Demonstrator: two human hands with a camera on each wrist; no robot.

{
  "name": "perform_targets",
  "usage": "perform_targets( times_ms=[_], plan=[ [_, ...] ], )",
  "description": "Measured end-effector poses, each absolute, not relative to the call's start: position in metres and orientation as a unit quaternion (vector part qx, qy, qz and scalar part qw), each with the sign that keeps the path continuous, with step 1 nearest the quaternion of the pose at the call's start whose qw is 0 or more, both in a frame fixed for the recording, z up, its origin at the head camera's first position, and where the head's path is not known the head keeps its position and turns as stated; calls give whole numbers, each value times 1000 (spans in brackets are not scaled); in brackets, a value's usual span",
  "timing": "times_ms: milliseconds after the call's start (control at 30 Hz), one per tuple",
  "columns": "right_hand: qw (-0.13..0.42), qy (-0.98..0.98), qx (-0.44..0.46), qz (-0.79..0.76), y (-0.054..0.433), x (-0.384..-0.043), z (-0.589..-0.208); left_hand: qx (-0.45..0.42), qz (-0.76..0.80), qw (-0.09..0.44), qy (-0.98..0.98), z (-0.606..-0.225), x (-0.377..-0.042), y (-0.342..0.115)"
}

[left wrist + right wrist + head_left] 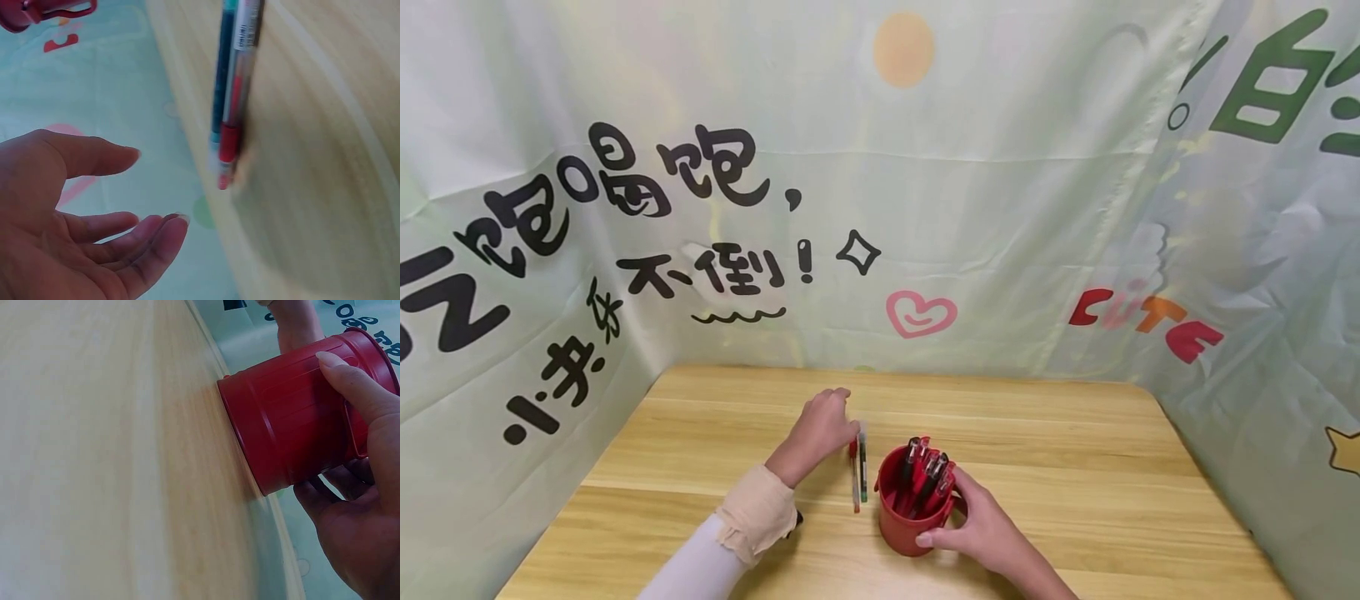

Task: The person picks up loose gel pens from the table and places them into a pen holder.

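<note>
My left hand (820, 425) is over the table at the far end of two pens, its fingers loosely bent. In the left wrist view its thumb and fingers stand apart with nothing between them. A clear-barrelled red pen (229, 140) and a green pen (220, 87) lie side by side on the wood. To their right stands a small red bucket (912, 537) with several red and black pens (930, 479) upright in it. With thumb and fingers around its side, my right hand (988, 525) holds this bucket; its handle (351, 428) shows near the thumb.
The wooden table (1075, 500) meets a printed cloth backdrop (1000, 208) at the back and both sides. A small black thing (795, 522) shows beside my left wrist wrap (758, 512), partly hidden.
</note>
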State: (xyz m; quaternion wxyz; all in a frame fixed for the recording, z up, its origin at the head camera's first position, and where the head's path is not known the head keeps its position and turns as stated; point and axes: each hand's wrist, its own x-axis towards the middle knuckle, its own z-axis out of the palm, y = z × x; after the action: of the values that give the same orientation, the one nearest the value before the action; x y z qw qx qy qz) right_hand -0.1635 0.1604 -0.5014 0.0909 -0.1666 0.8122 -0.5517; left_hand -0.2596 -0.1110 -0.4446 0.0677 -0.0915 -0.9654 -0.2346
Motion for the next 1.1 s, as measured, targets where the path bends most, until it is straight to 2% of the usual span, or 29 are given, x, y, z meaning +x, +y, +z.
perform_targets(
  times_ms=[733, 1100],
  plan=[
    [91, 813, -168, -550, 159, -163, -500, -107, -212, 26, -971, -474, -268, -113],
    [93, 810, -170, -553, 160, -163, -501, -114, -215, 16, -970, -474, -268, -113]
  ],
)
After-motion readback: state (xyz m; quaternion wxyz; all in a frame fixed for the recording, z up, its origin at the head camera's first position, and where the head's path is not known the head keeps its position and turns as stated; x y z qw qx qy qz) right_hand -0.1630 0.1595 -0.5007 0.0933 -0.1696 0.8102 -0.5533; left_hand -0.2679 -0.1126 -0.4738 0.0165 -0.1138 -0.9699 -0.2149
